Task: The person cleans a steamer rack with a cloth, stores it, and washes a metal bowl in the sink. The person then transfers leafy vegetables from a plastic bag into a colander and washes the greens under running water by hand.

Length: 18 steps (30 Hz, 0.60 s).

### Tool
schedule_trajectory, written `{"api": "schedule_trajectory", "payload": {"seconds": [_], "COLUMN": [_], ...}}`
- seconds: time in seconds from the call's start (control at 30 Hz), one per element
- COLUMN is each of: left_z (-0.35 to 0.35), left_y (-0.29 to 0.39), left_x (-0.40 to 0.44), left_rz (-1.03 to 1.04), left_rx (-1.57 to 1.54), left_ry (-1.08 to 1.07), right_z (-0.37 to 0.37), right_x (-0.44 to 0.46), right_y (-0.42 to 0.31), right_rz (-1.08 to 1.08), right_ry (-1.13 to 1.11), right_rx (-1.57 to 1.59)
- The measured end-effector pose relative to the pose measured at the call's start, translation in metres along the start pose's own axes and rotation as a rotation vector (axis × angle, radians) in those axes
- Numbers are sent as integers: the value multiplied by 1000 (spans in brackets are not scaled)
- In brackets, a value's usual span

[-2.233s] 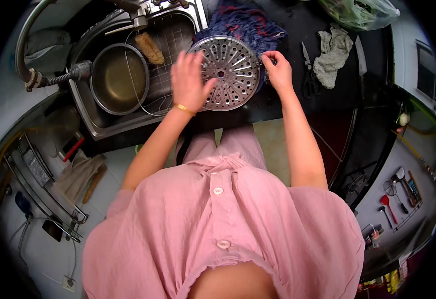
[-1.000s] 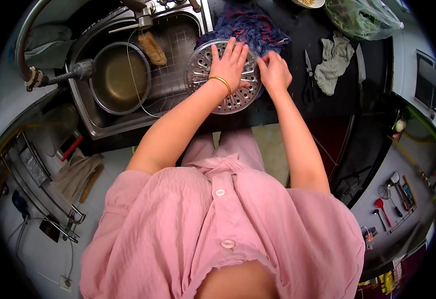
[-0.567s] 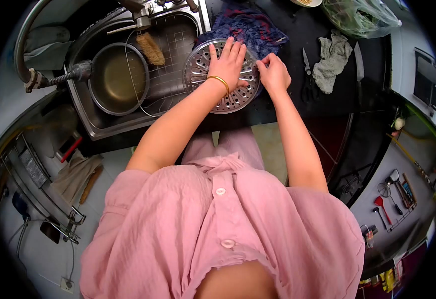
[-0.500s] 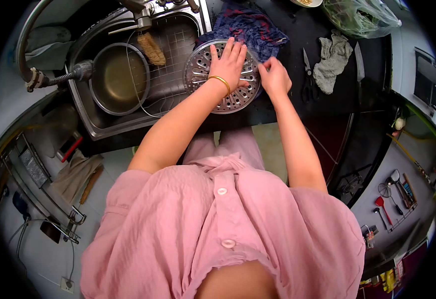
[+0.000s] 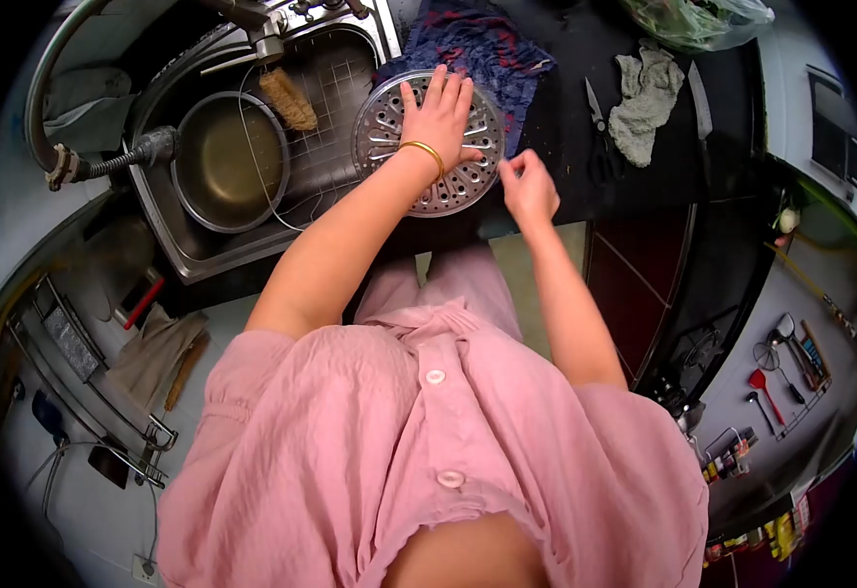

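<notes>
A round perforated metal steamer plate (image 5: 455, 192) lies by the right edge of the sink, over part of a blue and red patterned cloth (image 5: 487, 44). My left hand (image 5: 436, 122) rests flat on top of it with fingers spread; a gold bracelet circles that wrist. At the plate's right rim is my right hand (image 5: 528, 191), its thumb and fingers pinched together. Whatever those fingers hold, if anything, is too small to make out. What lies under the plate is hidden.
In the sink (image 5: 335, 54) sit a metal basin (image 5: 227, 167), a wire rack and a brown scrubber (image 5: 289, 98). Scissors (image 5: 600, 137), a grey rag (image 5: 644, 108) and a knife (image 5: 701, 108) lie to the right. A plastic bag of greens (image 5: 698, 20) stands behind.
My right hand has slid down along the plate's right rim, towards my body. My left hand stays flat on the plate. The whole view has shifted slightly.
</notes>
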State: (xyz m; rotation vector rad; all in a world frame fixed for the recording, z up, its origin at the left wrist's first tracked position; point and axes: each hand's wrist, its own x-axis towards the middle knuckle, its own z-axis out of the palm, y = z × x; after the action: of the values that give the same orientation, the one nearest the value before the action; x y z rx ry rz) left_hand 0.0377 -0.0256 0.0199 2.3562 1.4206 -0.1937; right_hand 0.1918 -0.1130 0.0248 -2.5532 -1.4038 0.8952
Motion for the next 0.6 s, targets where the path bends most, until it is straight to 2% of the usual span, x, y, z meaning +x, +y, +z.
{"api": "schedule_trajectory", "payload": {"seconds": [0.07,0.13,0.27,0.33,0.43,0.6], "left_z": [-3,0,0,0,-1,-1], "left_y": [1,-1,1,0,-2,-1], "left_x": [2,0,-1,-1,0,0], "left_rz": [-5,6,8,3,-1,7], "left_rx": [8,-3,16,21,10,0], "left_ry": [-30,5,2,15,10,4], "right_z": [2,5,-6,-1,5,-8], "right_x": [-11,9,50,40,2,13], "right_y": [-2,-2,-23,-13,5,-13], "right_rz": [-5,-121,-253,-228,-42,-48], "right_ry": [30,144,145,154,23,15], "right_rx": [-20,-38,-54,-36,20,102]}}
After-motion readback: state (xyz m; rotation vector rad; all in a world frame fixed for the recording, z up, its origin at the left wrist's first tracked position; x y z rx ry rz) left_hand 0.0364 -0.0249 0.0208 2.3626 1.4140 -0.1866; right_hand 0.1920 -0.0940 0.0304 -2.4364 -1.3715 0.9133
